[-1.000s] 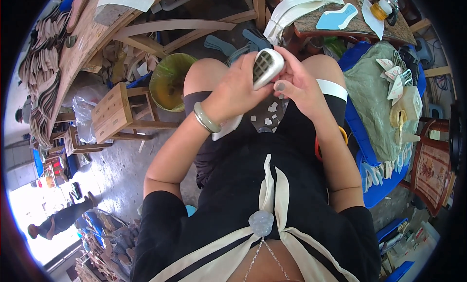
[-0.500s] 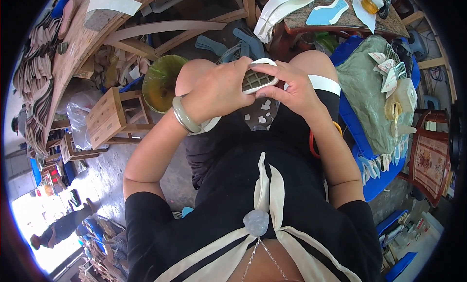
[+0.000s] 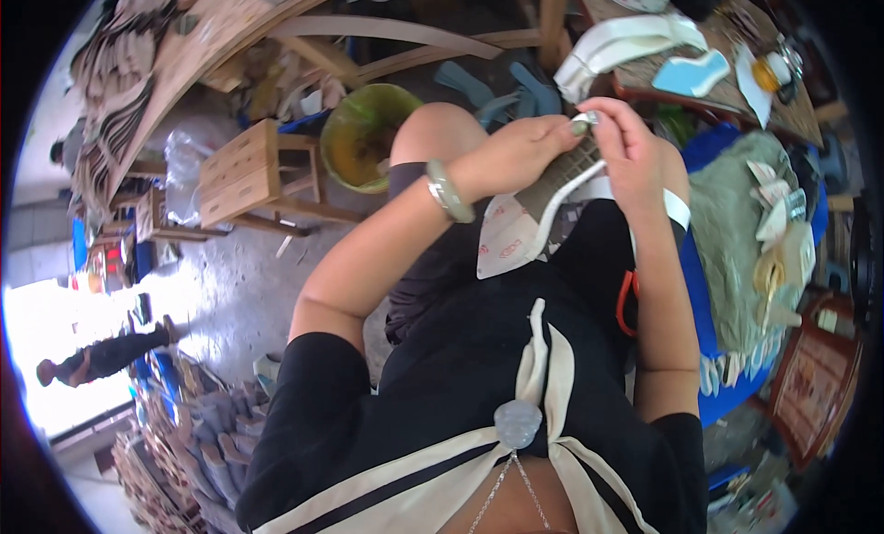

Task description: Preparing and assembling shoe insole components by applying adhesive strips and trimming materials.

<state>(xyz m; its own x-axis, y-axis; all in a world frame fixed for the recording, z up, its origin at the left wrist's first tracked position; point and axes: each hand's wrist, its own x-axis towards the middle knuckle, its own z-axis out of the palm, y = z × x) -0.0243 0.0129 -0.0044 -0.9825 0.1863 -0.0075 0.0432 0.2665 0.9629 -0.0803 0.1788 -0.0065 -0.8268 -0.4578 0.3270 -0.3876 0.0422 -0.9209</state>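
1. A shoe insole (image 3: pixel 543 203), grey and gridded on top with a white edge, is held over the person's lap, just in front of the raised knee (image 3: pixel 437 133).
2. The left hand (image 3: pixel 516 152) is closed on the far end of the insole, with the thumb and fingers pinched together at its tip.
3. A pale green bangle (image 3: pixel 448 191) is worn on the left wrist, just behind that hand.
4. The right hand (image 3: pixel 631 152) is closed on the same end of the insole from the other side, its fingertips meeting those of the left hand; a small shiny piece is seen at the pinch, but what it is cannot be told.
5. A white pointed piece with a red mark (image 3: pixel 506 244) is seen just under the insole, lying against the lap; whether it is joined to the insole cannot be told.
6. A green bowl (image 3: pixel 364 133) is seen on the floor to the left of the insole, just beside the knee.
7. A wooden stool (image 3: pixel 249 170) stands farther left of the insole, beyond the bowl.
8. A work table (image 3: pixel 727 97) lies beyond the insole to the right, and a light blue sole-shaped piece (image 3: pixel 691 74) rests on it.
9. A grey-green cloth (image 3: pixel 737 230) with small pale pieces on it is spread to the right of the insole.
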